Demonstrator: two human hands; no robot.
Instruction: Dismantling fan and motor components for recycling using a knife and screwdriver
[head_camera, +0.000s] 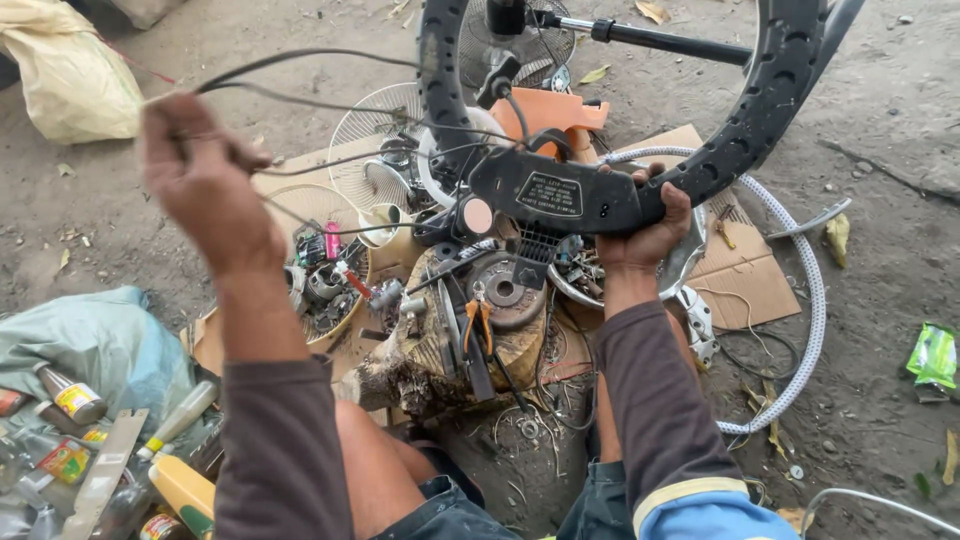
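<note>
My right hand (648, 228) grips the lower rim of a black ring-shaped lamp housing (560, 190), held up over the work spot, with a black rod (660, 42) crossing its top. My left hand (200, 175) is raised at the left, closed on a bundle of dark wires (330, 105) that run taut from the housing. Below the ring, a wooden stump (440, 350) carries pliers with orange handles (478, 322) and a round metal motor part (508, 290).
White fan grilles (375, 130), an orange plastic piece (550, 110) and a bowl of small scrap parts (325, 280) lie on flattened cardboard (740, 270). Bottles and a grey-green bag (90, 350) sit at lower left. A white coiled hose (810, 290) curves at right. Dirt ground surrounds.
</note>
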